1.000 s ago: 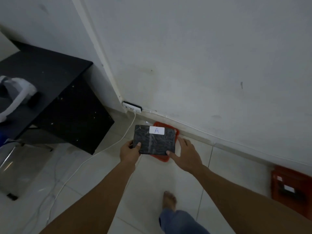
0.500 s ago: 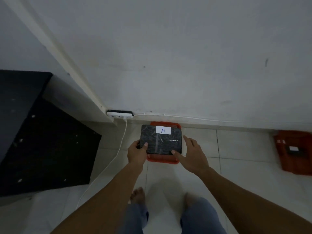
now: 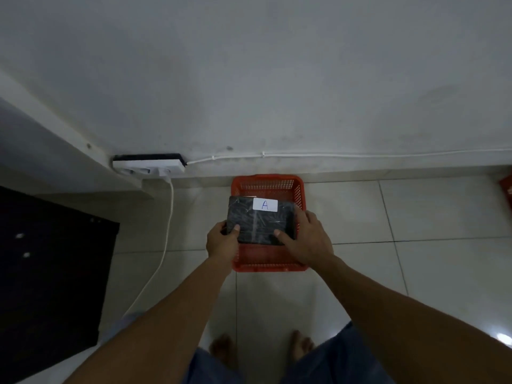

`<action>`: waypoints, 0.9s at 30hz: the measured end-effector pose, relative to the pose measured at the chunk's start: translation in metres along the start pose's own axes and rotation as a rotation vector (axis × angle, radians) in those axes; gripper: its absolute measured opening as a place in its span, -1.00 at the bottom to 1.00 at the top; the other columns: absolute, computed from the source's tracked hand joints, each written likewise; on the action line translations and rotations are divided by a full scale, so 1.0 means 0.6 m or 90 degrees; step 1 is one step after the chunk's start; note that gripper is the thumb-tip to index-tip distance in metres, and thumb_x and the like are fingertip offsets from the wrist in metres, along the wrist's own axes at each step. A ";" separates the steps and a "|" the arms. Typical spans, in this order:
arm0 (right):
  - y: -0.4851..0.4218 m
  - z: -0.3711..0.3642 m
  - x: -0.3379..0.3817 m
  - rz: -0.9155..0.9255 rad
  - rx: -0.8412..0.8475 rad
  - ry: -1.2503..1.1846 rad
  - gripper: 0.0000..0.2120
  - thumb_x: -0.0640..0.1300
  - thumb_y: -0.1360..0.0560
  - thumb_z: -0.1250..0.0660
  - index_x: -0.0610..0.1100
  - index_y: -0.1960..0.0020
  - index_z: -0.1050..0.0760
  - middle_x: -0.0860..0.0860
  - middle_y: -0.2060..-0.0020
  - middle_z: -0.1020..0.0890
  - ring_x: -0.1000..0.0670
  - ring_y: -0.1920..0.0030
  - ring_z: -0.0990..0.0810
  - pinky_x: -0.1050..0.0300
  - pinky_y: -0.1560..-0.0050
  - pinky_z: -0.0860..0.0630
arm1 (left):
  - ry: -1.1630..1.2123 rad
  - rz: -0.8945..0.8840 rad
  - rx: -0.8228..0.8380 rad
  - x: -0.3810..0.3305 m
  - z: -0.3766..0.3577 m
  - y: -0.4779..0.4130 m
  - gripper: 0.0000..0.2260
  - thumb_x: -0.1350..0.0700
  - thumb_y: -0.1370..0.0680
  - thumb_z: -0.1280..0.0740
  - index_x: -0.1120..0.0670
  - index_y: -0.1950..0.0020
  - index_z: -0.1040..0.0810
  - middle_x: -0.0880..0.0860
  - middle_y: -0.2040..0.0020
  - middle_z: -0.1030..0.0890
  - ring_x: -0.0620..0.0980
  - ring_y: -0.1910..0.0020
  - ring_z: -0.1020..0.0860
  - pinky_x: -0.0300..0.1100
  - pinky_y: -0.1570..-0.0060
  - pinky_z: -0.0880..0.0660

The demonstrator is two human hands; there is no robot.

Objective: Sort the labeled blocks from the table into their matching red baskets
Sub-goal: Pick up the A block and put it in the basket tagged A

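Note:
A flat black block (image 3: 259,221) wrapped in clear film carries a white label marked "A" near its far edge. My left hand (image 3: 221,241) grips its left side and my right hand (image 3: 306,238) grips its right side. The block hangs level over the open top of a red mesh basket (image 3: 266,263) that stands on the tiled floor against the wall. Something white shows inside the basket behind the block; most of the basket's inside is hidden by the block.
A white power strip (image 3: 149,165) lies at the wall's foot, its cable (image 3: 166,239) running down the floor left of the basket. A black table (image 3: 52,273) fills the left. The corner of another red basket (image 3: 507,187) shows at the right edge. My bare feet stand below.
I have come closer to the basket and look more steeply down on it. The block, still in both hands, is now lower and over the basket's middle.

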State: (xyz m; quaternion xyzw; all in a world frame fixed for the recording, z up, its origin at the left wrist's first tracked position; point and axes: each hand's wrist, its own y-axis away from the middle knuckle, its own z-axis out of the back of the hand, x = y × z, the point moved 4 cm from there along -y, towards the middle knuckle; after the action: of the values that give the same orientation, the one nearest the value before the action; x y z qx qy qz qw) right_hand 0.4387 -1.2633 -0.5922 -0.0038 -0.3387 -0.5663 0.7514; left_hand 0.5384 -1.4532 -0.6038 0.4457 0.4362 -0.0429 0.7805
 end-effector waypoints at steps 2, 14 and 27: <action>-0.043 -0.048 -0.037 0.003 -0.005 0.006 -0.13 0.41 -0.39 -0.26 0.04 -0.54 -0.05 -0.10 -0.44 -0.33 -0.17 -0.38 -0.39 -0.24 -0.25 -0.48 | -0.020 -0.016 -0.011 0.037 -0.026 -0.051 -0.74 0.13 -0.56 -0.37 0.13 -0.24 -0.57 0.14 -0.15 -0.65 0.15 -0.09 -0.62 0.09 -0.19 -0.55; -0.165 -0.195 -0.156 0.049 -0.072 0.026 -0.20 0.33 -0.40 -0.30 0.04 -0.50 -0.10 -0.09 -0.47 -0.28 -0.16 -0.39 -0.37 -0.18 -0.26 -0.46 | -0.107 -0.060 -0.073 0.166 -0.145 -0.205 -0.71 0.10 -0.58 -0.31 0.15 -0.27 -0.56 0.15 -0.21 -0.61 0.13 -0.08 -0.57 -0.13 -0.10 -0.47; -0.169 -0.244 -0.161 0.109 -0.027 0.063 -0.15 0.29 -0.41 -0.32 -0.02 -0.54 -0.06 -0.14 -0.53 -0.20 -0.21 -0.46 -0.27 -0.20 -0.36 -0.39 | -0.296 -0.013 -0.144 0.172 -0.166 -0.222 -0.68 0.17 -0.56 -0.26 0.26 -0.29 -0.45 0.25 -0.24 -0.57 0.24 -0.14 -0.58 -0.08 0.03 -0.47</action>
State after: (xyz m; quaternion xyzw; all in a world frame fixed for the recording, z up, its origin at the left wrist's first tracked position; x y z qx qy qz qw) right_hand 0.4133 -1.2749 -0.7929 -0.0209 -0.2876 -0.5064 0.8127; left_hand 0.4770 -1.4265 -0.7876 0.3294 0.2513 -0.1031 0.9043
